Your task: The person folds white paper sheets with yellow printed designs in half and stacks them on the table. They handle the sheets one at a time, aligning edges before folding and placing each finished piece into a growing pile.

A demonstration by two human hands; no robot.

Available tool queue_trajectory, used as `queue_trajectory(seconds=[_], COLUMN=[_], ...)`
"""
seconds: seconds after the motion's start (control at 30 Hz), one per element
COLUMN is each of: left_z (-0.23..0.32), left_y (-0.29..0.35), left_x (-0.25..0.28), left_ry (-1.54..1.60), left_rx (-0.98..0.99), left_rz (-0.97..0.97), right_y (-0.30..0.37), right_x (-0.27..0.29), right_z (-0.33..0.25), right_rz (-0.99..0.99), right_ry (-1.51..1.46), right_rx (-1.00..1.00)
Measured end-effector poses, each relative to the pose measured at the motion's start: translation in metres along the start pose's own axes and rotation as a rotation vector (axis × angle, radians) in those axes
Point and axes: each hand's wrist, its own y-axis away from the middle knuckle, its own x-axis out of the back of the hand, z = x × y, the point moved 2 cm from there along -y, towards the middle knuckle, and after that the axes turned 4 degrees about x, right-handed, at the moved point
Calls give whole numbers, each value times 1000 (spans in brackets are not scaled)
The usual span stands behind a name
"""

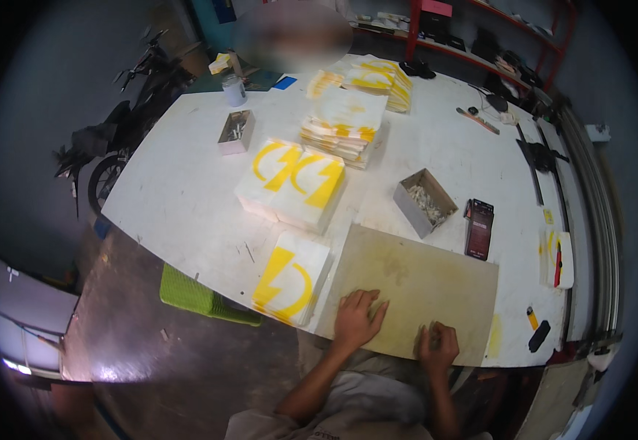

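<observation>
My left hand (358, 318) rests over the near left part of a tan rectangular board (414, 271), fingers stretched out and nothing seen in them. At the board's near edge, my right hand (438, 343) has its fingers curled together; what they hold, if anything, is too small to make out. Just left of the board lies a stack of white sheets (289, 279) printed with a yellow lightning bolt and arc. Beyond it stand two taller stacks side by side (293, 180) with the same yellow print.
An open box of small pale pieces (425, 203) stands behind the board, beside a dark red pack (479, 229). Farther off are more sheet piles (344, 117), a small box (237, 132) and a jar (234, 91). A lighter (532, 317) lies right. A green plastic stool (201, 297) stands below the table's left edge.
</observation>
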Motion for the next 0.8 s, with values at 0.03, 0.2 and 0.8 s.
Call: queue_trajectory(seconds=[0.03, 0.2, 0.8], left_z=[1, 3, 7], left_y=[0, 1, -2], left_x=[0, 1, -4], left_ry=[-6, -3, -106], left_rx=[-4, 32, -17], left_rz=[6, -17, -53], right_y=[-1, 1, 0], right_x=[1, 3, 9], right_z=[-2, -2, -1], right_rz=[4, -18, -63], right_ry=[2, -20, -91], right_rx=[12, -24, -12])
